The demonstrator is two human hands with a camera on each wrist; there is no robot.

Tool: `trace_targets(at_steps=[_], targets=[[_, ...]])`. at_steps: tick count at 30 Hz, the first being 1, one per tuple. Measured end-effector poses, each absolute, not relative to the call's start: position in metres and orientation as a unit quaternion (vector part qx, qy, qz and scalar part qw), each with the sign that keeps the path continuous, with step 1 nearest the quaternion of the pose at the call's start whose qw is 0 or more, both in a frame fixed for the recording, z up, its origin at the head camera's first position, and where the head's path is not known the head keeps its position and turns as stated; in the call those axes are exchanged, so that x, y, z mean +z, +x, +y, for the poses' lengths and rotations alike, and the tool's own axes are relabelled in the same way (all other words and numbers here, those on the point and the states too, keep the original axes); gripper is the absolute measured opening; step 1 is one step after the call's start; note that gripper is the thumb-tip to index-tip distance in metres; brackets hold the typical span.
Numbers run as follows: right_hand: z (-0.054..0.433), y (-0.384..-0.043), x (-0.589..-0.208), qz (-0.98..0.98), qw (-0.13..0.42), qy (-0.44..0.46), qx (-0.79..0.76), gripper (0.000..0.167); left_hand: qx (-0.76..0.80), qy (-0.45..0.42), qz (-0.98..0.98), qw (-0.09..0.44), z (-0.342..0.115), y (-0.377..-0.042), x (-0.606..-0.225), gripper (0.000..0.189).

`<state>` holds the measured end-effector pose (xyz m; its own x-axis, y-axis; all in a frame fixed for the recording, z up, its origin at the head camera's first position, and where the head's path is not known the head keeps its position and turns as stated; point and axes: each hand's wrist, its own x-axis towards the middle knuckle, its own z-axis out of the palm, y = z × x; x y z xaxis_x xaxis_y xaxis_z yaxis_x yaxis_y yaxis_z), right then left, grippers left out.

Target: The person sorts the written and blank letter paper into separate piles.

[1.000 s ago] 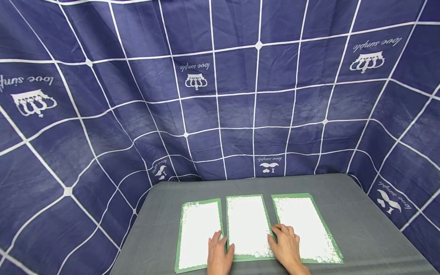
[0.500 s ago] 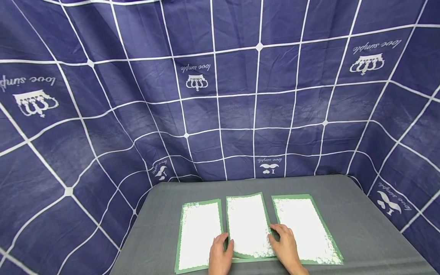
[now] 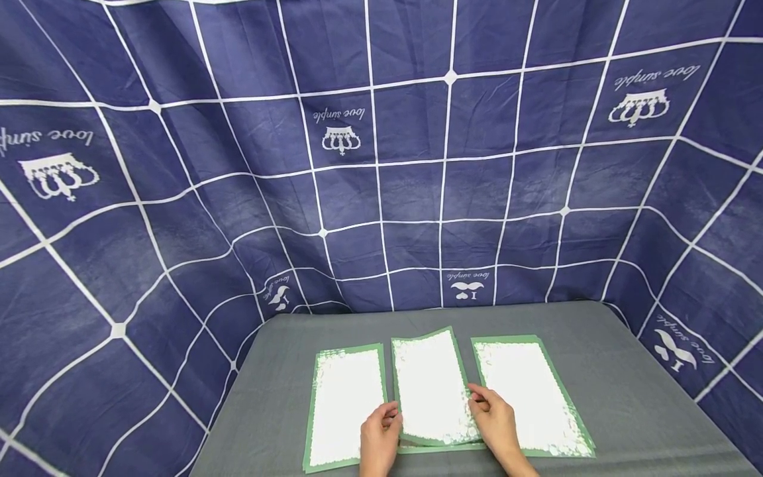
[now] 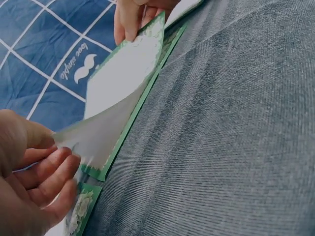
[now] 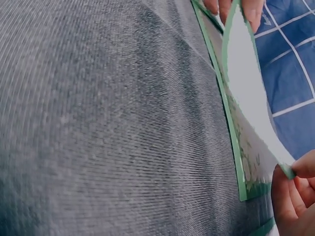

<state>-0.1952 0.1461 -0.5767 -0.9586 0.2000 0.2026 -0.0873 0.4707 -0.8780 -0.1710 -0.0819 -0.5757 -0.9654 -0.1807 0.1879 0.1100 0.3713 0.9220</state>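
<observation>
A white sheet with a green border and pale flower print (image 3: 429, 391) is lifted off the middle pile, its near edge bowed. My left hand (image 3: 380, 438) pinches its left edge between thumb and fingers. On the opposite edge my right hand (image 3: 496, 423) pinches the sheet too. Below it, another green-bordered sheet (image 5: 248, 167) lies flat on the grey cloth, partly covered. The left wrist view shows the raised sheet (image 4: 118, 73) curving up towards both hands, with a gap under it.
Similar green-bordered sheets lie on either side, a left pile (image 3: 346, 404) and a right pile (image 3: 530, 391). Grey cloth (image 3: 626, 397) covers the table. A blue curtain with white grid lines (image 3: 411, 192) hangs behind and at both sides.
The middle top sheet has risen from lying flat, its far right corner tilting up and its near edge bending. Both hands now pinch its edges; the left fingers have curled in.
</observation>
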Motion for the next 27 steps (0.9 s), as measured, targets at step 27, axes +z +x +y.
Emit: trace_targets(at_steps=[27], targets=[[0.21, -0.187, -0.56, -0.753, 0.026, -0.151, 0.64, 0.044, -0.708, 0.036, -0.702, 0.068, -0.042, -0.178, -0.573, 0.023]])
